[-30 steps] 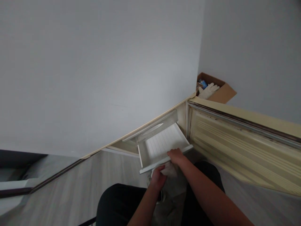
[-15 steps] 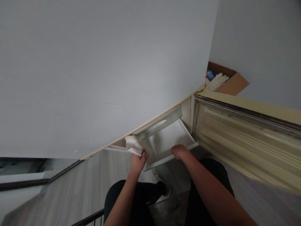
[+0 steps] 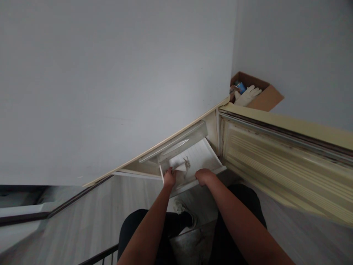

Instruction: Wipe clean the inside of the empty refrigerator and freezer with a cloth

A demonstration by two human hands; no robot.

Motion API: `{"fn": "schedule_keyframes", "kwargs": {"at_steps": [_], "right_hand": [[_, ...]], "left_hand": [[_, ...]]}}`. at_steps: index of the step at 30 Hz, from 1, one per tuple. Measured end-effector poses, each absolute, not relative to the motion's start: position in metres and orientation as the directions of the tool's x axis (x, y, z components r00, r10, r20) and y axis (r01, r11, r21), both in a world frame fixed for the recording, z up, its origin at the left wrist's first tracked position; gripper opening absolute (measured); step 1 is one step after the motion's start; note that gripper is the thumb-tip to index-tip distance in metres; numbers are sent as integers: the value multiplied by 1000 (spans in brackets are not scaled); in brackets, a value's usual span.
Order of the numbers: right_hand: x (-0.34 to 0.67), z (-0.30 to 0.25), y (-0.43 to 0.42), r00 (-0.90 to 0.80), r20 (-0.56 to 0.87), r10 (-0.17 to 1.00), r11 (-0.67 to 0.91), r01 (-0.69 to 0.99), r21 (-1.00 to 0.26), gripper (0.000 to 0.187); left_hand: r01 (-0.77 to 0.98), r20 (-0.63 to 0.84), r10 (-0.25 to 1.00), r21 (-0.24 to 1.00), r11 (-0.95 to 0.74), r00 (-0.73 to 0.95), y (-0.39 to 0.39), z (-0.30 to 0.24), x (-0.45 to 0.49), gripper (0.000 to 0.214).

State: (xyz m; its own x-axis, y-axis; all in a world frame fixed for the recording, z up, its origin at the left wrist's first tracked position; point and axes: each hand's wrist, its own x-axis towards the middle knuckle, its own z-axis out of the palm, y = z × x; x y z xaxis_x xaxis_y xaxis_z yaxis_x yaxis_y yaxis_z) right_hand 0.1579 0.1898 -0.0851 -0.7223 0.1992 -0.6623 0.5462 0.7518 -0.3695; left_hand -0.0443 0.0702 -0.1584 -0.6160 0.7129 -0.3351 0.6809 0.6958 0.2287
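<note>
A pale drawer is pulled partway out of an open fridge-like cabinet, below a clear plastic panel. My right hand is closed around the drawer's front edge. Inside the left part of the drawer, my left hand is closed on a white cloth or paper wipe. Its fingertips partly show; most of the wipe lies beyond them. Grey-brown marks appear beside the wipe, and I cannot tell whether they are dirt or a print.
An open door with a ridged, yellowed inner face stands on the right. Behind it is a cardboard box with a white glove and a blue can. A large pale cabinet side or top fills the upper left. My knees flank the drawer.
My left hand has moved from the drawer's left edge into it, carrying the wipe rightward and down. My right hand keeps its hold on the front edge. The view has shifted slightly.
</note>
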Motion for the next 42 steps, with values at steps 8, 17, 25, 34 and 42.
{"fn": "schedule_keyframes", "kwargs": {"at_steps": [8,17,25,34,42], "right_hand": [[157,-95,190,-739,-643,202,758,533,-375,41],[153,-106,188,-750,-629,206,745,537,-396,43],[156,-98,188,-743,-636,209,741,545,-392,43],[151,-103,187,-738,-640,214,752,543,-375,46],[156,-93,190,-740,-644,196,761,529,-376,39]], "left_hand": [[803,-548,709,108,586,-444,78,-180,-35,63],[808,-467,756,136,573,-458,93,-178,-32,18],[720,-238,722,109,685,-650,87,-165,-48,46],[947,-434,898,252,200,-74,87,-171,-26,69],[967,-562,824,165,194,-69,97,-181,-22,24]]}}
